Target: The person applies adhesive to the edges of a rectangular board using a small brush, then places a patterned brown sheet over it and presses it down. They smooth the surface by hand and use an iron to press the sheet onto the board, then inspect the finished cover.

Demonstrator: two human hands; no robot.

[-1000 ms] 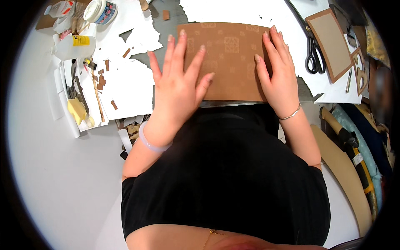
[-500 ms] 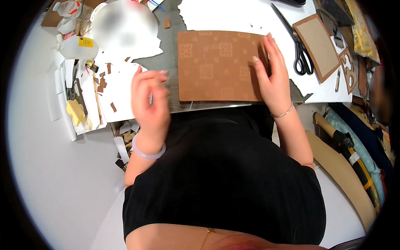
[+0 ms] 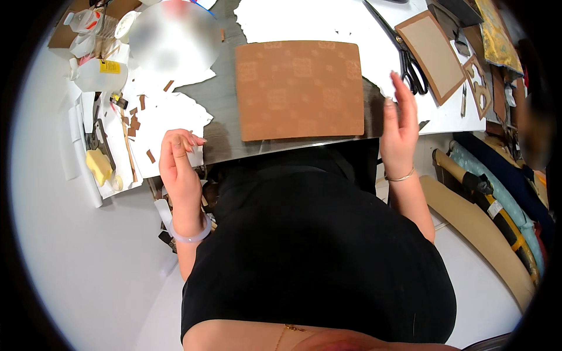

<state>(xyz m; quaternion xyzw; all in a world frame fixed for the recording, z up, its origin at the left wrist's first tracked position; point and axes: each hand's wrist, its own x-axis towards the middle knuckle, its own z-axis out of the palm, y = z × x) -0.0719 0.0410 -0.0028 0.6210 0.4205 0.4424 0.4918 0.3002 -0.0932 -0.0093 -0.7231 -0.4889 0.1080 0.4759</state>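
Observation:
A brown rectangular panel (image 3: 300, 90) with a pattern of pale square motifs lies flat at the table's near edge. To its right is my right hand (image 3: 400, 131), open, fingers pointing away from me and a gap between it and the panel. My left hand (image 3: 181, 165) is off to the left, by the white paper (image 3: 170, 111) at the table's edge. Its fingers are loosely bent and apart, with nothing visible in them. Neither hand touches the panel.
Black-handled scissors (image 3: 410, 64) lie at right, near a brown-bordered beige panel (image 3: 432, 55) and a brown cut-out frame (image 3: 477, 88). At left are brown scraps (image 3: 134, 124), a plastic bottle (image 3: 100, 75) and a yellow sponge-like piece (image 3: 98, 167). Material rolls (image 3: 480, 199) stand at lower right.
My right hand has come off the panel's right edge and moved to the right. My left hand has moved left and lower. The whole scene has shifted slightly left in view.

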